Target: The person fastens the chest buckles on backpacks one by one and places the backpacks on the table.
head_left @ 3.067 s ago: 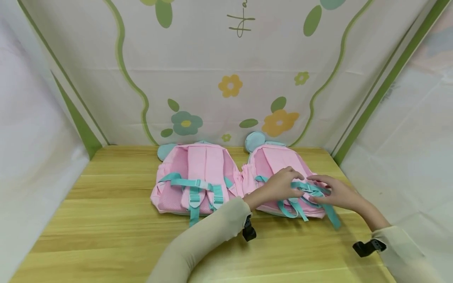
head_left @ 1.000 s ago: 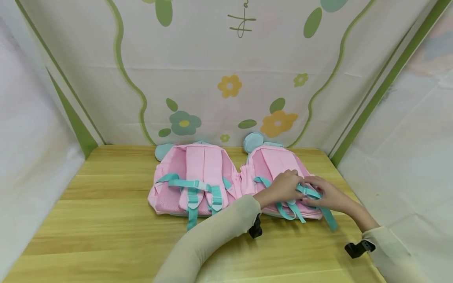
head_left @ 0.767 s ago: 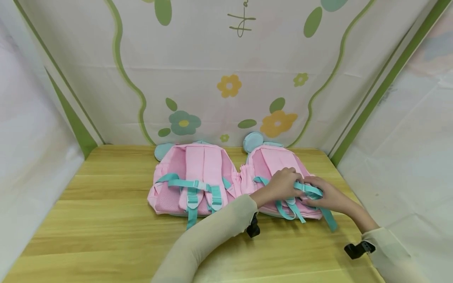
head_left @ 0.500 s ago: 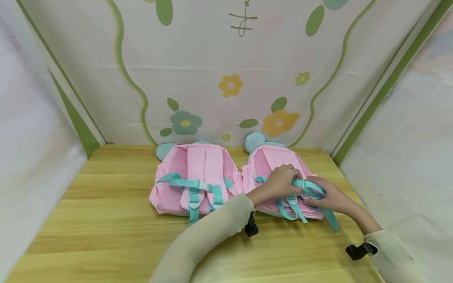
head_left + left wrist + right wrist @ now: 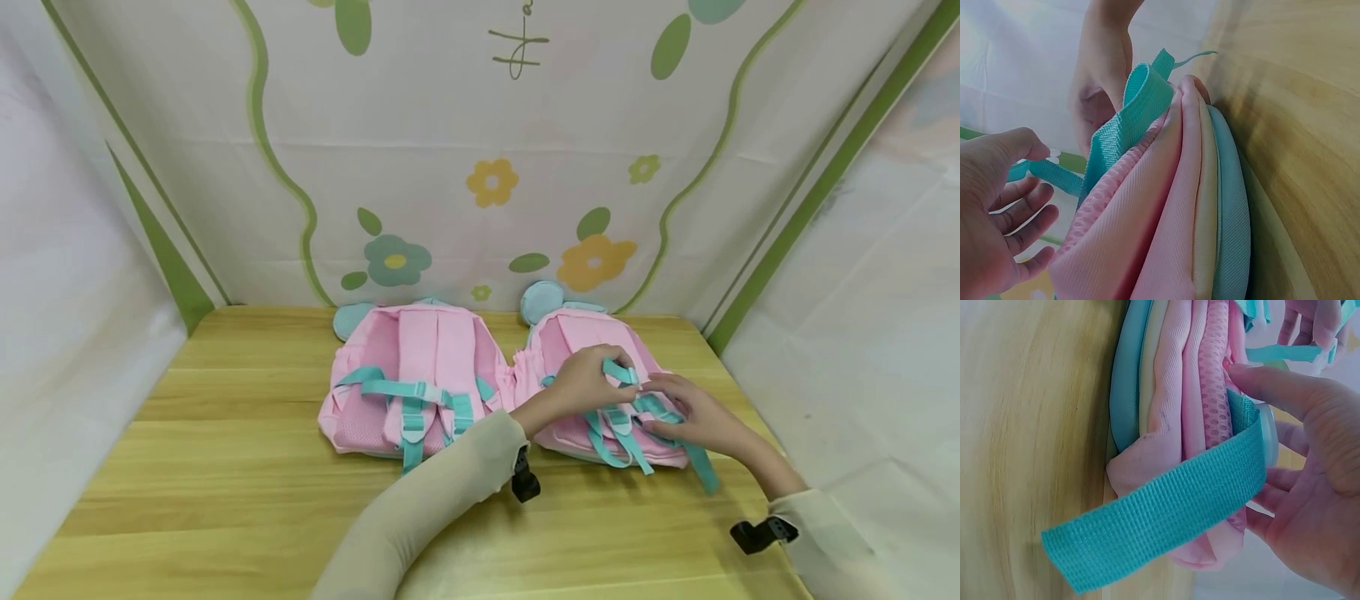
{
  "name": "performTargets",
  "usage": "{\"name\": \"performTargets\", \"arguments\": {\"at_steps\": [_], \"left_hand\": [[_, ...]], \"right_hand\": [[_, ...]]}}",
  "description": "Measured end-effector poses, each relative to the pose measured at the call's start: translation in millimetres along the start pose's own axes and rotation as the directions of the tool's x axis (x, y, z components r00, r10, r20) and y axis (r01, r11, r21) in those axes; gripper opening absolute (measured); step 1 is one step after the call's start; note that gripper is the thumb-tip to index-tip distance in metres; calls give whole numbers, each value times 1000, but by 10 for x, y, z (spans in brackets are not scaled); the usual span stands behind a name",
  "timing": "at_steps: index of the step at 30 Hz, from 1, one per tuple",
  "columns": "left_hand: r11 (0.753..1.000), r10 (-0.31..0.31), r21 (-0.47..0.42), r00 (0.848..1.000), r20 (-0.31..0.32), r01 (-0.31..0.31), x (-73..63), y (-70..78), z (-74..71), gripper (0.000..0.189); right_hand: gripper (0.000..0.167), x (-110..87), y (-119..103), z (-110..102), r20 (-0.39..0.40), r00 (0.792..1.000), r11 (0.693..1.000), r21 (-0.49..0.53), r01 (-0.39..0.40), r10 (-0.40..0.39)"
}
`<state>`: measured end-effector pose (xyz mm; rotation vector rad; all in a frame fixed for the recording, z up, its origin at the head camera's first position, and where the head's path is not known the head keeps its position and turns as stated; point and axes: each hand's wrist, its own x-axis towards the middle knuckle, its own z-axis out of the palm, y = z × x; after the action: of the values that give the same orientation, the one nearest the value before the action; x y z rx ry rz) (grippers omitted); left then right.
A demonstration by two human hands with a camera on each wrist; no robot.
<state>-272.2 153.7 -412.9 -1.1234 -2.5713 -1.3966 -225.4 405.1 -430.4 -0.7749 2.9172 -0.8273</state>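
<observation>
The right-hand pink backpack [image 5: 558, 337] lies with its shoulder straps up. My left hand [image 5: 585, 383] pinches a teal strap [image 5: 619, 372] with a pale buckle [image 5: 633, 377] at its end, raised above the bag. In the left wrist view, thumb and index finger meet on that strap [image 5: 1054, 176]. Close by on the right, my right hand [image 5: 697, 417] arches over other teal webbing [image 5: 654, 407], index finger and thumb apart. The right wrist view has its thumb at the mesh panel [image 5: 1215, 394], beside a pale strap adjuster [image 5: 1268, 434] and a loose strap end [image 5: 1154, 519].
A second pink backpack [image 5: 435, 350] lies directly to the left, its teal chest strap [image 5: 397, 388] running across both shoulder straps. Both bags rest on a wooden table [image 5: 247, 467] against a flower-printed cloth backdrop [image 5: 420, 192]. Cloth side walls stand left and right.
Both hands were close together at the teal strap. My left hand has since shifted left and up, lifting the strap and buckle. My right hand stays low with its fingers more spread.
</observation>
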Motion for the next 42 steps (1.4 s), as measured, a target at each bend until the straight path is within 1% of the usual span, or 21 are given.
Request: {"name": "performTargets", "arguments": {"at_steps": [3,7,10,11,14,17,21,25,28,29,31,33,35,36,38,40,42], "left_hand": [[996,16,-82,1000,-11,-17,-31,-21,-27,14],[991,62,-120,998,-19,-64,-56,-24,-87,15],[992,82,-99,997,-13,-83,-72,-30,-140,17],[992,82,-93,997,-12,-83,-77,-35,-158,18],[996,60,-67,998,-7,-61,-101,-46,-210,19],[999,23,-48,1000,0,-23,-130,-50,-264,20],[1000,-16,22,1000,18,15,-165,-60,-326,19],[995,-25,101,999,27,22,-182,-82,-363,22],[995,-21,99,1000,20,19,-187,-105,-378,23],[996,-19,85,1000,17,17,-188,-114,-381,23],[1000,-11,27,1000,10,11,-192,-134,-386,23],[997,1,-71,1000,9,0,-199,-159,-380,22],[983,16,-181,1000,12,-14,-205,-187,-369,21],[972,26,-234,1000,14,-22,-210,-201,-362,21],[949,41,-312,999,20,-32,-219,-231,-343,21],[935,55,-353,998,26,-42,-231,-252,-329,21],[926,68,-374,997,29,-52,-246,-266,-319,21]], "right_hand": [[56,18,-10,11,11,1000,1000,9,-5,5],[54,63,-37,29,3,999,999,-19,33,-33],[48,100,-57,48,-9,998,997,-46,63,-64],[47,111,-66,54,-7,998,997,-37,64,-64],[43,139,-81,68,-9,998,997,-47,66,-66],[38,162,-86,75,-1,998,997,-50,56,-57],[33,192,-83,74,13,999,998,-39,40,-39],[29,216,-88,56,28,999,999,-33,29,-28],[25,224,-102,31,38,999,999,-37,37,-36],[25,226,-106,19,46,998,998,-40,43,-41],[25,229,-118,-4,64,997,997,-49,51,-48],[26,231,-128,-23,88,995,997,-51,52,-47],[27,237,-136,-30,113,993,997,-54,51,-45],[28,240,-141,-27,120,992,997,-58,48,-41],[26,246,-153,-14,127,991,996,-73,45,-36],[23,248,-159,9,116,993,994,-95,50,-39],[21,245,-164,32,101,994,992,-111,56,-45]]}}
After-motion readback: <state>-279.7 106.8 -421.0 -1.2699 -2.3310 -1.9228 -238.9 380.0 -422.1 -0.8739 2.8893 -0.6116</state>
